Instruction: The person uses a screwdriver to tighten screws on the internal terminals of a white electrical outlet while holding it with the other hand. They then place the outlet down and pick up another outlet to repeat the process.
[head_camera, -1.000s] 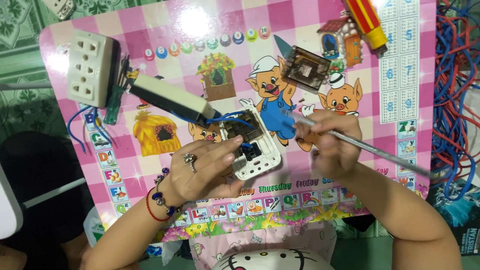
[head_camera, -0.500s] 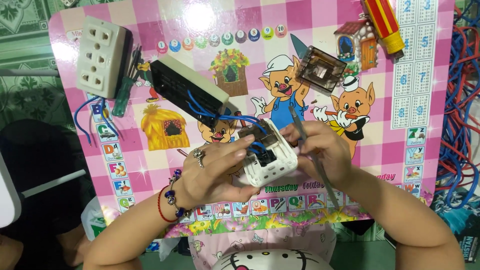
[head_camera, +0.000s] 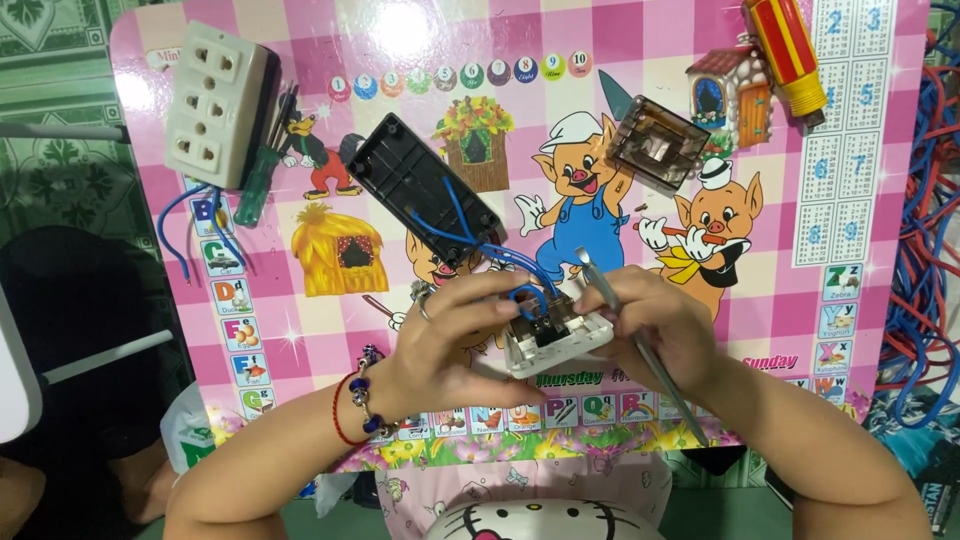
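My left hand (head_camera: 455, 335), with a ring and a beaded bracelet, grips a small white socket body (head_camera: 560, 340) just above the pink cartoon table (head_camera: 400, 130). Blue wires (head_camera: 470, 232) run from this socket to a black back cover (head_camera: 415, 185) lying up and to the left. My right hand (head_camera: 665, 325) holds a thin metal tool (head_camera: 640, 345) slanted from the socket's top down to the right, and its fingers touch the socket's right side. The wire ends inside the socket are partly hidden by my fingers.
A white multi-outlet socket (head_camera: 210, 100) with blue wires lies at the top left beside a green-handled screwdriver (head_camera: 262, 180). A brown translucent part (head_camera: 655, 140) and a red-and-yellow screwdriver (head_camera: 785, 55) sit at the top right. Bundles of red and blue wire (head_camera: 925, 230) lie past the right edge.
The metal tool swung from lying out to the right to standing steeply with its tip up by the socket's top. Both hands closed in around the socket.
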